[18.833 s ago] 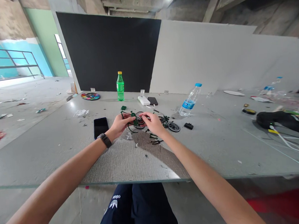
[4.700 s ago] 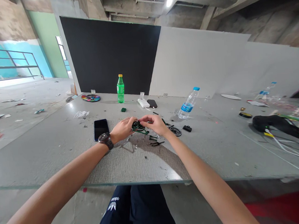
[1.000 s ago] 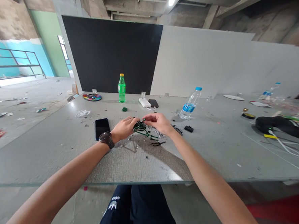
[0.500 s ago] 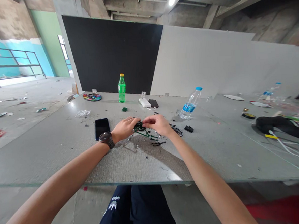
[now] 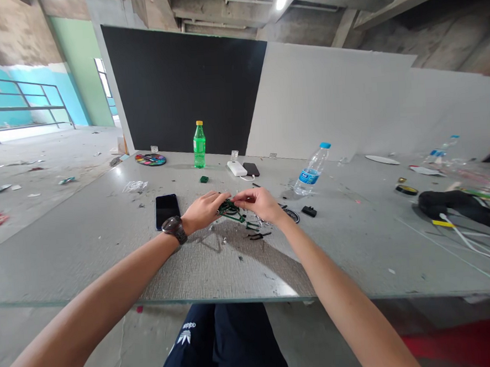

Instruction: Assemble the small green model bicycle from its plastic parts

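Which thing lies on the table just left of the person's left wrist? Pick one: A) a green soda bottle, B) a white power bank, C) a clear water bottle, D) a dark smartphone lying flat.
D: the dark smartphone lies flat on the table just left of the left hand; the bottles and the power bank stand farther back.

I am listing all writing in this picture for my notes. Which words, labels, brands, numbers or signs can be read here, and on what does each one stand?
"adidas", seen upside down under a trefoil logo: on the dark trousers.
Blue label on the clear water bottle: too small to read.
Green soda bottle: label print blurred, not readable.
Watch and phone: no readable text.
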The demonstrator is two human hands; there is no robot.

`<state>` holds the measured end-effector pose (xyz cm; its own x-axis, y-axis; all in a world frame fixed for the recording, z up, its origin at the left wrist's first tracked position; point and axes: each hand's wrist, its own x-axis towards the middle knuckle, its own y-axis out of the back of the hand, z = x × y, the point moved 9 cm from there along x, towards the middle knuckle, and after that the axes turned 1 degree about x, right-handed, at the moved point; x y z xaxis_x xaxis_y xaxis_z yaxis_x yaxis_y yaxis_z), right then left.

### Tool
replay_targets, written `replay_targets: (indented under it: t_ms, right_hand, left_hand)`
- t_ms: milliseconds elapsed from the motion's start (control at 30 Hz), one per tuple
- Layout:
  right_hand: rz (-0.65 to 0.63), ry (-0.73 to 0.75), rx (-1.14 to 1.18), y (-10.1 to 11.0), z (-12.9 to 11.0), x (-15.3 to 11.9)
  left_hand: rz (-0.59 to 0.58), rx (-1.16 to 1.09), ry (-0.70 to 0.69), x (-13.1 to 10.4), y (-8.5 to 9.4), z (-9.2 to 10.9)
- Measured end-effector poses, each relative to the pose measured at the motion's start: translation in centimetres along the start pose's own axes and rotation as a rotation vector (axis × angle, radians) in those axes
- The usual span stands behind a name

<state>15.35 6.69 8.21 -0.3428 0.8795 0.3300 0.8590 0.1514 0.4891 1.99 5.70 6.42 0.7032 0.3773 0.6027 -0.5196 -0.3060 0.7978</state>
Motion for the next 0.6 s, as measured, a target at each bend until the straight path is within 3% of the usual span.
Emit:
replay_targets:
  t_ms: [167, 600]
  right_hand:
    - [-0.001, -0.028, 0.002, 0.1, 0.4, 0.0]
    - [-0.045, -0.048, 0.05, 0.2, 1.1, -0.2]
  left_hand:
    - [0.019, -0.005, -0.049, -0.1, -0.1, 0.1]
    - [-0.031, 0.025, -0.021, -0.2, -0.3, -0.2]
